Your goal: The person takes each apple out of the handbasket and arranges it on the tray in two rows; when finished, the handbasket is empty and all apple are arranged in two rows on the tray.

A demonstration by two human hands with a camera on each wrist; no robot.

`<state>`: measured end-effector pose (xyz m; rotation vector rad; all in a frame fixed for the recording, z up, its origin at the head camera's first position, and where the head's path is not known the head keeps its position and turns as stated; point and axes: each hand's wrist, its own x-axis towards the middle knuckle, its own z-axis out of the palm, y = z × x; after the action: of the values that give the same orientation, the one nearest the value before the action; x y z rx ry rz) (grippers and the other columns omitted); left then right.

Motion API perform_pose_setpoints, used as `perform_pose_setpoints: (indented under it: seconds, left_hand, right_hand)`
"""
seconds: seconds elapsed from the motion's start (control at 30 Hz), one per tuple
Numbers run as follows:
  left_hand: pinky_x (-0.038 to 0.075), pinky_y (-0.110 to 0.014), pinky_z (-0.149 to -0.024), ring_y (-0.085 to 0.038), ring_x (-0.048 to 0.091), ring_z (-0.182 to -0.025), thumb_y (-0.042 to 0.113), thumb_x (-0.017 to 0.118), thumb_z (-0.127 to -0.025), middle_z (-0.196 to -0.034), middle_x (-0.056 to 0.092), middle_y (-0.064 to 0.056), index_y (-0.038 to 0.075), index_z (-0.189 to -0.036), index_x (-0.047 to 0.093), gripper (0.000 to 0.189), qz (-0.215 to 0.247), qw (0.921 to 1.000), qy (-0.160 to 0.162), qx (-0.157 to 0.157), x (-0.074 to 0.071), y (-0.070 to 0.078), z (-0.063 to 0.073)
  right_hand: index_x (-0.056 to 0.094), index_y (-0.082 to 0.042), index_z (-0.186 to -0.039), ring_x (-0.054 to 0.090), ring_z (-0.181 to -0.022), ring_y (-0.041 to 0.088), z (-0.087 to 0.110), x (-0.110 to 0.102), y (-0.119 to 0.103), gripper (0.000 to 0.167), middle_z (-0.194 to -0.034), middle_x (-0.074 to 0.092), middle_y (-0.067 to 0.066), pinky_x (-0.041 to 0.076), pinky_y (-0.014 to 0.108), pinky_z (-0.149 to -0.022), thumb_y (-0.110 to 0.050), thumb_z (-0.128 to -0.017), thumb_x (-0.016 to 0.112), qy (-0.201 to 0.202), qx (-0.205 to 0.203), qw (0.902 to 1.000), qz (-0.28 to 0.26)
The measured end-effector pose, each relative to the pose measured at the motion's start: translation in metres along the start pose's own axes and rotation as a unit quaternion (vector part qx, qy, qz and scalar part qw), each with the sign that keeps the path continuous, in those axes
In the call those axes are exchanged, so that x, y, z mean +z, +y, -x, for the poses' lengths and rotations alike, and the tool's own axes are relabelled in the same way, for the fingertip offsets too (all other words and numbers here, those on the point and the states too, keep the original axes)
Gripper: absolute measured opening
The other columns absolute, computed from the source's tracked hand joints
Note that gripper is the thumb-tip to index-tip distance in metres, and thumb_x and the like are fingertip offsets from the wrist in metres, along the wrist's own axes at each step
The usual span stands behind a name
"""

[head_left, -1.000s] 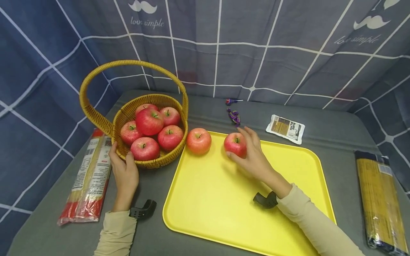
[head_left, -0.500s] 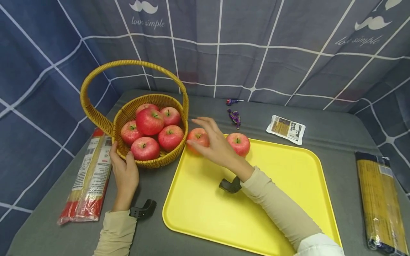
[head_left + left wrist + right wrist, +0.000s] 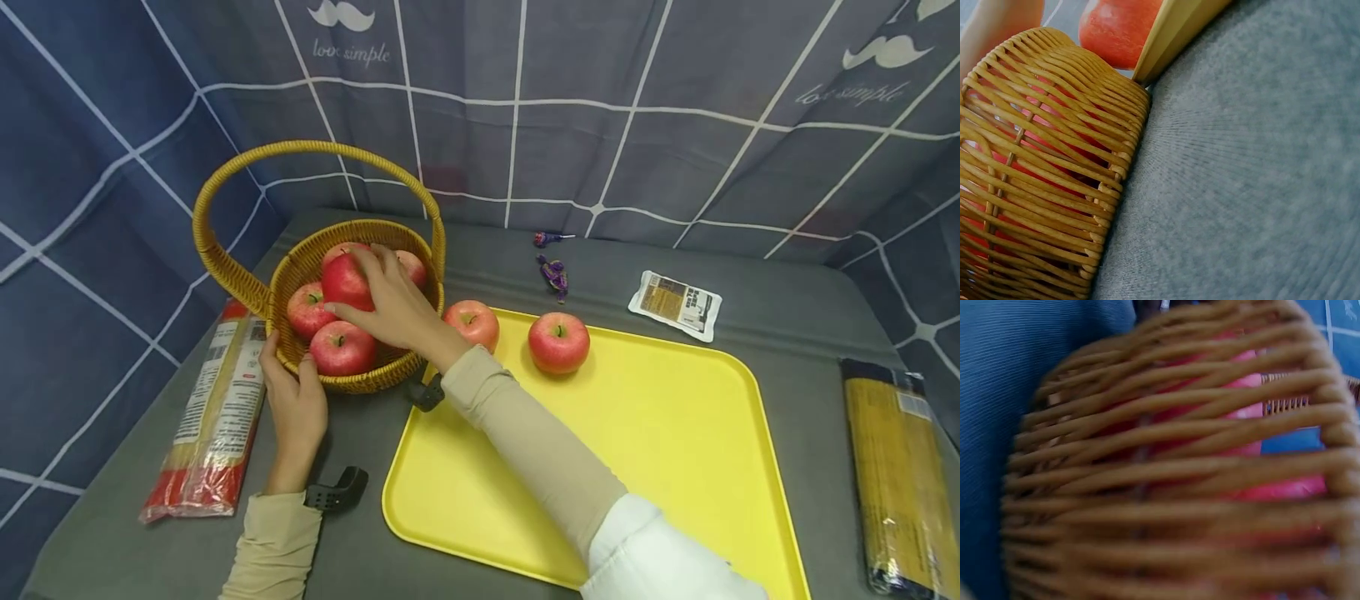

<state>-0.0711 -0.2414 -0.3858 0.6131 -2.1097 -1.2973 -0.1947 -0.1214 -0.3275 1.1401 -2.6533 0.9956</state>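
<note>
A woven basket (image 3: 375, 382) with a tall arched handle stands at the left, holding several red apples. My left hand (image 3: 296, 412) grips its near left rim, the thumb at the front edge. My right hand (image 3: 401, 304) reaches over the basket's right side, thumb and fingers round the topmost apple (image 3: 347, 282). It hides part of the apples beneath. On the yellow tray (image 3: 600, 433) sit a paler apple (image 3: 474, 323), partly behind my right wrist, and a red apple (image 3: 558, 342). Both wrist views show mostly the basket's weave (image 3: 1041, 169), apples showing through its gaps.
A red-ended noodle packet (image 3: 213, 417) lies left of the basket. Behind the tray are a lollipop (image 3: 551, 239), a purple-wrapped candy (image 3: 555, 277) and a white-edged pouch (image 3: 675, 305). Another noodle packet (image 3: 900, 483) lies far right. A checked curtain (image 3: 570, 150) closes off the back.
My right hand has left the red apple on the tray, passed over the paler apple and reached the topmost apple in the basket. My left hand has stayed at the rim.
</note>
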Motion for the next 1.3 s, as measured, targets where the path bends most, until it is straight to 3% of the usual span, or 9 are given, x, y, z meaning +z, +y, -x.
perform_pose_setpoints:
  seconds: [0.1, 0.23, 0.4, 0.53, 0.6, 0.73, 0.87, 1.13, 1.3]
  left_hand:
    - [0.018, -0.044, -0.111, -0.026, 0.024, -0.135, 0.020, 0.040, -0.092, -0.145, 0.026, -0.015, 0.007, -0.139, 0.024, 0.052, 0.000, 1.0000, -0.006, 0.004, 0.000, 0.002, -0.001]
    - [0.018, -0.044, -0.111, -0.027, 0.025, -0.134, 0.020, 0.040, -0.092, -0.144, 0.027, -0.017, 0.007, -0.139, 0.024, 0.052, -0.002, 1.0000, -0.005, 0.006, 0.000, 0.003, -0.001]
    - [0.019, -0.045, -0.110, -0.028, 0.026, -0.134, 0.019, 0.041, -0.091, -0.144, 0.027, -0.018, 0.006, -0.139, 0.024, 0.052, -0.005, 0.9999, -0.004, 0.011, 0.000, 0.003, 0.000]
    - [0.019, -0.046, -0.110, -0.030, 0.026, -0.133, 0.018, 0.041, -0.091, -0.143, 0.028, -0.018, 0.005, -0.139, 0.025, 0.052, -0.004, 0.9999, -0.006, 0.012, 0.000, 0.005, 0.000]
    - [0.019, -0.046, -0.110, -0.030, 0.026, -0.133, 0.018, 0.041, -0.091, -0.143, 0.028, -0.019, 0.005, -0.138, 0.025, 0.052, -0.003, 0.9999, -0.006, 0.012, 0.001, 0.006, 0.000]
    - [0.019, -0.045, -0.110, -0.029, 0.026, -0.134, 0.018, 0.041, -0.091, -0.143, 0.028, -0.018, 0.005, -0.138, 0.026, 0.052, -0.007, 0.9999, -0.008, 0.011, 0.001, 0.006, 0.000]
    - [0.018, -0.045, -0.111, -0.028, 0.025, -0.134, 0.020, 0.040, -0.091, -0.144, 0.027, -0.017, 0.007, -0.139, 0.025, 0.052, -0.013, 0.9999, -0.008, 0.006, -0.001, 0.004, 0.001]
    - [0.018, -0.045, -0.110, -0.028, 0.025, -0.134, 0.020, 0.040, -0.091, -0.143, 0.029, -0.019, 0.006, -0.138, 0.026, 0.051, -0.017, 0.9998, -0.005, 0.011, -0.003, 0.001, 0.001]
    - [0.018, -0.045, -0.110, -0.028, 0.025, -0.134, 0.020, 0.041, -0.091, -0.143, 0.028, -0.018, 0.007, -0.138, 0.026, 0.051, -0.019, 0.9998, -0.006, 0.008, -0.003, 0.002, 0.003]
  right_hand:
    - [0.013, -0.017, -0.145, 0.028, -0.135, 0.029, -0.010, 0.004, -0.001, 0.085, -0.147, 0.017, 0.019, 0.034, 0.039, -0.105, -0.060, -0.081, 0.050, -0.024, 0.032, 0.9991, 0.010]
    - [0.008, -0.015, -0.146, 0.025, -0.137, 0.027, -0.015, 0.007, 0.000, 0.081, -0.150, 0.017, 0.014, 0.029, 0.039, -0.108, -0.059, -0.086, 0.041, -0.048, 0.045, 0.9976, 0.022]
    - [0.014, -0.011, -0.145, 0.032, -0.131, 0.017, -0.013, 0.006, 0.007, 0.081, -0.144, 0.032, 0.005, 0.026, 0.030, -0.109, -0.052, -0.085, 0.051, -0.022, -0.008, 0.9994, -0.027]
    - [0.020, -0.015, -0.143, 0.033, -0.128, 0.011, -0.005, -0.003, 0.012, 0.084, -0.141, 0.038, 0.001, 0.027, 0.025, -0.107, -0.050, -0.079, 0.061, -0.006, -0.039, 0.9951, -0.091]
    - [0.030, -0.019, -0.140, 0.035, -0.125, 0.010, 0.003, -0.011, 0.014, 0.082, -0.136, 0.042, 0.000, 0.031, 0.025, -0.104, -0.050, -0.074, 0.067, 0.009, -0.049, 0.9940, -0.097]
    - [0.051, -0.024, -0.127, 0.038, -0.118, 0.012, 0.025, -0.033, 0.024, 0.071, -0.126, 0.047, -0.002, 0.037, 0.028, -0.097, -0.050, -0.064, 0.075, 0.048, -0.082, 0.9923, -0.079]
    - [0.059, -0.025, -0.118, 0.038, -0.116, 0.015, 0.053, -0.057, 0.039, 0.064, -0.123, 0.048, 0.001, 0.040, 0.031, -0.092, -0.050, -0.061, 0.077, 0.072, -0.096, 0.9905, -0.067]
    - [0.062, -0.027, -0.113, 0.041, -0.116, 0.013, 0.130, -0.113, 0.075, 0.062, -0.121, 0.051, -0.002, 0.043, 0.034, -0.088, -0.044, -0.057, 0.082, 0.083, -0.069, 0.9926, -0.055]
    - [0.062, -0.027, -0.114, 0.043, -0.114, 0.015, 0.179, -0.146, 0.108, 0.067, -0.120, 0.052, -0.001, 0.040, 0.039, -0.086, -0.030, -0.052, 0.088, 0.114, -0.007, 0.9932, -0.022]
